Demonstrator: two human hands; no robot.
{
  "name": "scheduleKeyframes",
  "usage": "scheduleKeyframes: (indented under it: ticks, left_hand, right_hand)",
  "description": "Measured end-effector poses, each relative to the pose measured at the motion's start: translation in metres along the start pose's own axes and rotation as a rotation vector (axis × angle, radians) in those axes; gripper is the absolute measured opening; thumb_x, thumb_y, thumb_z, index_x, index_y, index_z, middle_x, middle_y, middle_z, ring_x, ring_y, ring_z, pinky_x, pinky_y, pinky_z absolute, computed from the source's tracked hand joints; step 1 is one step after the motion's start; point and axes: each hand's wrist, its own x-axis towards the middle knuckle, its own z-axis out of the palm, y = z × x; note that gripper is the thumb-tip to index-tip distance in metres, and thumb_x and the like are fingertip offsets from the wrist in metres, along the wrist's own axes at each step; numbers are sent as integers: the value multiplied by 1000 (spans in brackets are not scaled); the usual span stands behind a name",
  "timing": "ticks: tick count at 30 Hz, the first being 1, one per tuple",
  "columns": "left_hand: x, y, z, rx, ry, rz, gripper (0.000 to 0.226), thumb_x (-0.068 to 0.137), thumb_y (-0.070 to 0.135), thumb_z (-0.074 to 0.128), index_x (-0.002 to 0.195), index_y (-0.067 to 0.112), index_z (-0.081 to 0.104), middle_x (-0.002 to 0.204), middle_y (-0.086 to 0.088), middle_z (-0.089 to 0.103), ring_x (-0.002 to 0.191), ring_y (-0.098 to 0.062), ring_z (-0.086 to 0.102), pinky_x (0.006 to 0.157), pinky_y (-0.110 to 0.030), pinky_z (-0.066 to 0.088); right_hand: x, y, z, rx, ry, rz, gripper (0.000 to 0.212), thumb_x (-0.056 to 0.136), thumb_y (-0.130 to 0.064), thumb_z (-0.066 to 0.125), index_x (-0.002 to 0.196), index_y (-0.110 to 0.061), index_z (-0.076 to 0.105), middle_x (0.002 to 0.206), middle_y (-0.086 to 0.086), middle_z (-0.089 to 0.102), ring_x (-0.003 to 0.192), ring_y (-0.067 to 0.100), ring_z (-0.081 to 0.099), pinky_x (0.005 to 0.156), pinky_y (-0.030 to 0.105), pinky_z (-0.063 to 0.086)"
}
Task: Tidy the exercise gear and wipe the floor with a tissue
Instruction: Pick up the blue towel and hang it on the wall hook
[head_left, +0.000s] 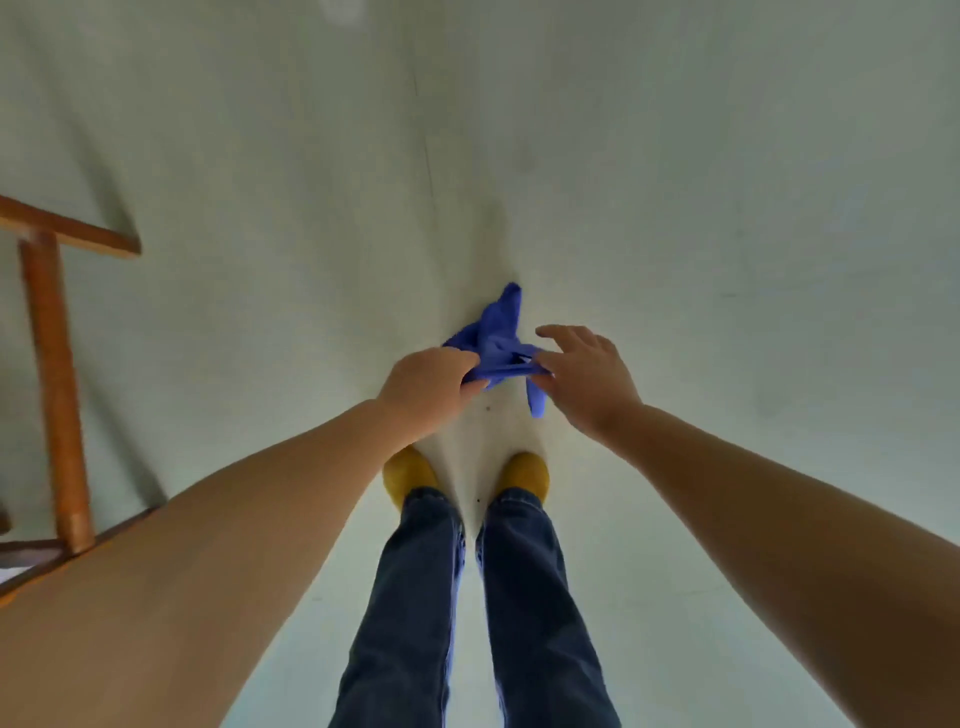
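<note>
A blue stretchy band (500, 332), bunched and folded, hangs between both hands above the pale floor (675, 208). My left hand (428, 387) is closed around its left end. My right hand (589, 376) pinches the right side with thumb and forefinger, the other fingers spread. One loose end points up and away, and another dangles down below my right hand. No tissue is in view.
My legs in dark jeans (467, 597) and yellow socks (527, 470) stand directly below the hands. A wooden frame with a post (52, 364) stands at the left edge. A thin seam line (428, 156) runs along the floor ahead.
</note>
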Motion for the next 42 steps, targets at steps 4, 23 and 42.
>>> scheduleKeyframes:
  ticks: [4, 23, 42]
  left_hand:
    - [-54, 54, -122, -97, 73, -55, 21, 91, 24, 52, 74, 21, 39, 65, 9, 43, 66, -19, 44, 54, -27, 29]
    - [-201, 301, -386, -17, 372, 513, 31, 92, 20, 48, 62, 19, 40, 58, 5, 43, 59, -18, 41, 59, -31, 34]
    - [-430, 585, -82, 444, -130, 1319, 37, 89, 37, 55, 60, 19, 41, 61, 5, 47, 58, -17, 42, 54, -27, 31]
  right_hand:
    - [-48, -36, -128, -24, 100, 13, 26, 98, -22, 40, 102, -15, 65, 116, 1, 60, 114, 24, 50, 98, 29, 28]
    - [-298, -89, -391, 507, 667, 366, 51, 87, -18, 60, 135, -20, 42, 120, -1, 52, 111, 20, 52, 92, 33, 44]
    - [-744, -137, -155, 895, 1302, 1100, 17, 84, -20, 46, 69, -14, 40, 69, 0, 41, 67, 19, 37, 61, 29, 32]
